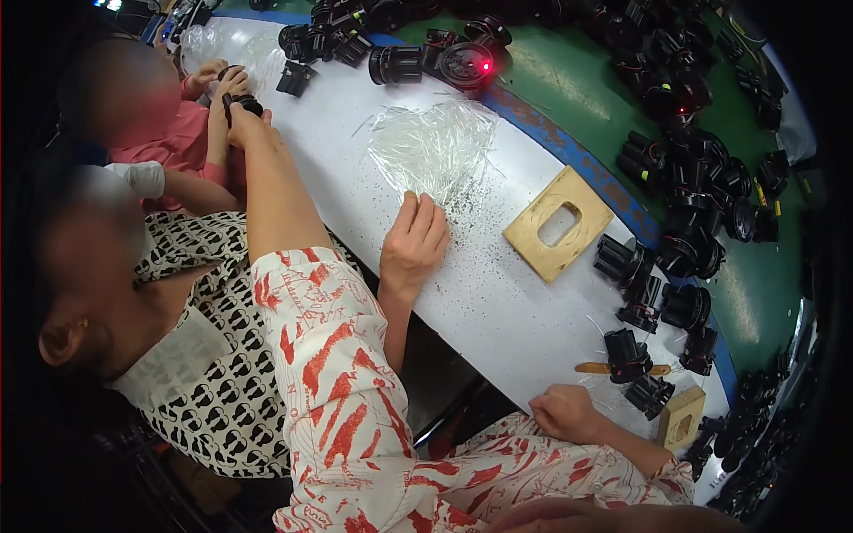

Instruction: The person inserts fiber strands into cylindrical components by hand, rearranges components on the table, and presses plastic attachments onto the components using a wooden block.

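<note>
My left hand (253, 129) reaches to the upper left, its fingers closed round a black part (242, 106) close to the hands of a person in pink. My right hand (564, 413) rests at the near table edge at the lower right, fingers curled; whatever it holds, if anything, is hidden. Beyond it are a brown-handled tool (593, 368) and black round assemblies (627, 352). A heap of thin clear strips (433, 147) lies on the white table (355, 107), and a co-worker's bare hand (416, 235) touches its near edge.
A wooden block with an oval hole (558, 224) lies right of the strips, and a smaller block (682, 417) stands at the lower right. Many black assemblies (689, 204) cover the green surface (555, 80). The co-worker in a black-and-white patterned top (235, 373) sits close on my left.
</note>
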Motion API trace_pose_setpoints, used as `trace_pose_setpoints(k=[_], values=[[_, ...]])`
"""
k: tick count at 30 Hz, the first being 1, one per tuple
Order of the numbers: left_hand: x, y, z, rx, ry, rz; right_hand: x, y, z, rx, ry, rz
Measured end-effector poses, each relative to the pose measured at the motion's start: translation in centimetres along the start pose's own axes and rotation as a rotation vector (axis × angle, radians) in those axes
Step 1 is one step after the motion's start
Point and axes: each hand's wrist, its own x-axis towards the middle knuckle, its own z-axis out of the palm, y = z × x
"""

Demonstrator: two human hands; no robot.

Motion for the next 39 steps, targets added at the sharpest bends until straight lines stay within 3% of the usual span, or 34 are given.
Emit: trace_pose_setpoints(k=[23,34,36,39], values=[[-0.6,1.5,-0.4,0.006,-0.081,0.057,-0.5,0.9,0.0,-0.002,-0.009,-0.053],[0.8,2.1,-0.3,0.037,0.001,0.063,-0.5,1.2,0.2,0.001,0.014,-0.079],[2.9,-3.0,0.1,-0.017,0.088,-0.141,-0.4,1.4,0.1,-0.010,0.023,-0.091],[7.3,-25.2,2.1,-0.385,0.507,-1.223,-0.8,1.1,-0.2,0.021,0.030,-0.061]])
